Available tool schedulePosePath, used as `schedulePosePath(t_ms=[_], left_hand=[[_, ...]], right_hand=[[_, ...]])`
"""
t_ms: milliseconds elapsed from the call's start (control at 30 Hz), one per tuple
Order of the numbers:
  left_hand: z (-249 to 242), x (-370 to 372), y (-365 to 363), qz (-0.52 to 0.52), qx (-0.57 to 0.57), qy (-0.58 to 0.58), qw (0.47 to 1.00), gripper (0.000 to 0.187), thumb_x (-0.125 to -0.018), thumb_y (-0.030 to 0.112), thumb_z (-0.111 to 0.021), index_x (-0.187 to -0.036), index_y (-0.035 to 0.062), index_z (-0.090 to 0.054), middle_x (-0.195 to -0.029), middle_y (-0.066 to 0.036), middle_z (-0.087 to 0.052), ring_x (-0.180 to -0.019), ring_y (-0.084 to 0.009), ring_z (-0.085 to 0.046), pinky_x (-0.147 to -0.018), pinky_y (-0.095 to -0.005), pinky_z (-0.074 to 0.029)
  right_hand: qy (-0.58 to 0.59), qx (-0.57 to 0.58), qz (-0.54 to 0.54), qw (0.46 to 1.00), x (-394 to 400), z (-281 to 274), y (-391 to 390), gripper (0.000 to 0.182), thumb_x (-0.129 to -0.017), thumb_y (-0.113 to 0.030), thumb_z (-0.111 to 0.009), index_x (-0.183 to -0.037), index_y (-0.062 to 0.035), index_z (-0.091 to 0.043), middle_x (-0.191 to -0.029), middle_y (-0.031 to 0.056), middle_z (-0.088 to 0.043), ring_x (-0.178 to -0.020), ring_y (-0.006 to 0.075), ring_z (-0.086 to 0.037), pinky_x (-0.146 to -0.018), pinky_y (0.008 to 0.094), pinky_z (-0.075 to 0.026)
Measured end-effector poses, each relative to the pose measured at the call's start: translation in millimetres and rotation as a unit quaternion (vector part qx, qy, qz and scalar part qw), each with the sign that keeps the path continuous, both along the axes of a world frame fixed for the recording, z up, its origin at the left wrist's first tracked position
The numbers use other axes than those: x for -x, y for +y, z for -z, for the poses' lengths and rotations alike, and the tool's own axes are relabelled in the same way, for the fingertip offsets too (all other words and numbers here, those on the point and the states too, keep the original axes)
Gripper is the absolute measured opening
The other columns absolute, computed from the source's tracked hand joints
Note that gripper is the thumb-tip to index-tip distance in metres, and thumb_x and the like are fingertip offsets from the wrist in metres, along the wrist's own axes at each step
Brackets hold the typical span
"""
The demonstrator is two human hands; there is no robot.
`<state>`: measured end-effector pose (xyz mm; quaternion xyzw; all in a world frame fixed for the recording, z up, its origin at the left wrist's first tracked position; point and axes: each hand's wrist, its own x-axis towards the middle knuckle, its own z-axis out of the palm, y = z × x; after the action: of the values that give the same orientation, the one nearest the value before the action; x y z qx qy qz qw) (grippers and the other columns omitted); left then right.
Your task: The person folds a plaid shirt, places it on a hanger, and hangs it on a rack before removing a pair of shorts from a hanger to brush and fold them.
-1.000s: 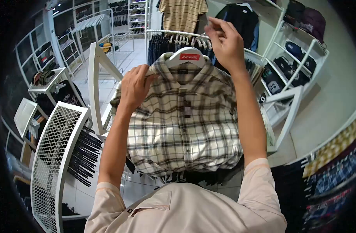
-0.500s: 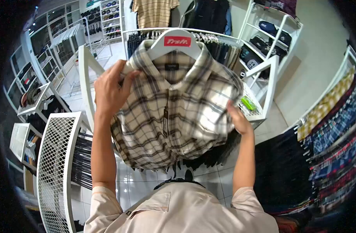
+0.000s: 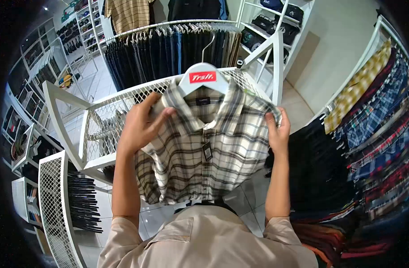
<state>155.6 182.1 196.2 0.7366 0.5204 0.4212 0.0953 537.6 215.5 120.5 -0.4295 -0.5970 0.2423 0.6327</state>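
A cream and dark plaid shirt (image 3: 231,143) hangs on a white hanger (image 3: 203,77) with a red label, held up in front of me. Its collar is buttoned and a dark tag (image 3: 207,151) dangles at the chest. My left hand (image 3: 144,123) pinches the shirt's shoulder beside the collar, thumb on the front of the cloth. My right hand (image 3: 278,129) grips the other shoulder edge, with its thumb in front. The metal hook of the hanger is free above.
A white mesh-topped rack (image 3: 104,129) stands behind the shirt. Beyond it hangs a row of dark trousers (image 3: 146,58). Caps (image 3: 262,22) sit on shelves at the upper right. Plaid shirts (image 3: 378,120) hang along the right, and another mesh rack (image 3: 52,192) is at the lower left.
My right hand has risen from the shirt's side and closed on its shoulder edge. The shirt is now spread wider and flatter. The view has shifted, showing more of the mesh rack and trousers.
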Motion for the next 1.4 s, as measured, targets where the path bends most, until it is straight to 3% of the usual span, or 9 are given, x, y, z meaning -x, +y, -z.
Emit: schedulePosePath(t_ms=[333, 400, 600, 733, 900, 1067, 1167, 1333, 1400], left_hand=[[25, -83, 67, -0.001, 0.088, -0.099, 0.991, 0.054, -0.096, 0.043, -0.073, -0.119, -0.0053, -0.068, -0.092, -0.021, -0.075, -0.083, -0.0247, -0.075, -0.074, -0.0415, -0.057], [21, -85, 69, -0.045, 0.134, -0.042, 0.989, 0.055, -0.095, 0.044, -0.074, -0.120, -0.0047, -0.068, -0.091, -0.021, -0.076, -0.082, -0.0245, -0.075, -0.076, -0.0418, -0.056], [15, -108, 59, -0.110, 0.163, -0.012, 0.980, 0.053, -0.095, 0.038, -0.075, -0.126, -0.0041, -0.066, -0.106, -0.019, -0.076, -0.098, -0.0234, -0.072, -0.089, -0.0389, -0.055], [14, -117, 48, -0.128, 0.187, -0.063, 0.972, 0.057, -0.096, 0.041, -0.074, -0.129, -0.0053, -0.065, -0.109, -0.020, -0.075, -0.104, -0.0251, -0.071, -0.092, -0.0429, -0.054], [16, -121, 31, -0.107, 0.179, -0.101, 0.973, 0.057, -0.104, 0.050, -0.060, -0.121, -0.0043, -0.067, -0.088, -0.014, -0.072, -0.078, -0.0193, -0.065, -0.073, -0.0380, -0.053], [16, -144, 12, -0.043, 0.243, -0.130, 0.960, 0.058, -0.104, 0.052, -0.058, -0.121, -0.0030, -0.068, -0.084, -0.010, -0.068, -0.078, -0.0174, -0.061, -0.073, -0.0368, -0.051], [19, -144, -13, -0.009, 0.207, -0.142, 0.968, 0.057, -0.104, 0.052, -0.057, -0.124, -0.0001, -0.068, -0.087, -0.011, -0.070, -0.080, -0.0184, -0.062, -0.075, -0.0394, -0.052], [21, -104, -64, 0.005, 0.240, -0.215, 0.947, 0.053, -0.106, 0.047, -0.057, -0.128, -0.0004, -0.067, -0.089, -0.006, -0.067, -0.082, -0.0116, -0.056, -0.078, -0.0309, -0.048], [18, -97, -77, -0.017, 0.276, -0.179, 0.944, 0.048, -0.108, 0.043, -0.056, -0.125, -0.0002, -0.067, -0.095, -0.005, -0.067, -0.088, -0.0105, -0.055, -0.083, -0.0310, -0.048]], right_hand=[[-0.064, 0.035, -0.127, 0.989, -56, 49, 126, 0.046, -0.108, -0.042, -0.054, -0.114, 0.0008, -0.070, -0.100, 0.0087, -0.069, -0.097, 0.0203, -0.063, -0.091, 0.0361, -0.047], [-0.211, 0.038, -0.068, 0.974, -59, 39, 153, 0.030, -0.101, -0.032, -0.066, -0.117, -0.0081, -0.074, -0.110, 0.0160, -0.067, -0.108, 0.0317, -0.064, -0.098, 0.0418, -0.048], [-0.459, 0.096, -0.024, 0.883, -60, 72, 214, 0.049, -0.095, -0.034, -0.072, -0.140, -0.0159, -0.062, -0.126, 0.0182, -0.059, -0.117, 0.0363, -0.059, -0.101, 0.0463, -0.049], [-0.337, 0.097, -0.020, 0.936, -65, 74, 208, 0.055, -0.102, -0.035, -0.061, -0.152, -0.0172, -0.049, -0.126, 0.0213, -0.055, -0.118, 0.0376, -0.059, -0.099, 0.0483, -0.049], [-0.136, -0.106, 0.072, 0.982, -62, 35, 117, 0.058, -0.106, -0.033, -0.051, -0.153, -0.0003, -0.042, -0.130, 0.0242, -0.052, -0.116, 0.0366, -0.056, -0.097, 0.0469, -0.048], [-0.270, -0.260, 0.083, 0.924, 6, 43, 17, 0.067, -0.102, -0.037, -0.061, -0.154, -0.0013, -0.040, -0.133, 0.0200, -0.043, -0.121, 0.0345, -0.047, -0.100, 0.0456, -0.044], [-0.269, -0.279, 0.191, 0.902, 11, 64, 18, 0.069, -0.101, -0.036, -0.064, -0.156, -0.0019, -0.039, -0.130, 0.0195, -0.043, -0.120, 0.0340, -0.047, -0.100, 0.0466, -0.044], [-0.124, -0.017, 0.332, 0.935, -53, 81, 15, 0.065, -0.105, -0.028, -0.060, -0.159, -0.0060, -0.033, -0.133, 0.0241, -0.044, -0.124, 0.0380, -0.049, -0.102, 0.0524, -0.044], [-0.091, -0.107, 0.299, 0.944, -39, 57, -36, 0.065, -0.105, -0.025, -0.060, -0.158, -0.0008, -0.033, -0.140, 0.0264, -0.044, -0.128, 0.0410, -0.047, -0.106, 0.0544, -0.041]])
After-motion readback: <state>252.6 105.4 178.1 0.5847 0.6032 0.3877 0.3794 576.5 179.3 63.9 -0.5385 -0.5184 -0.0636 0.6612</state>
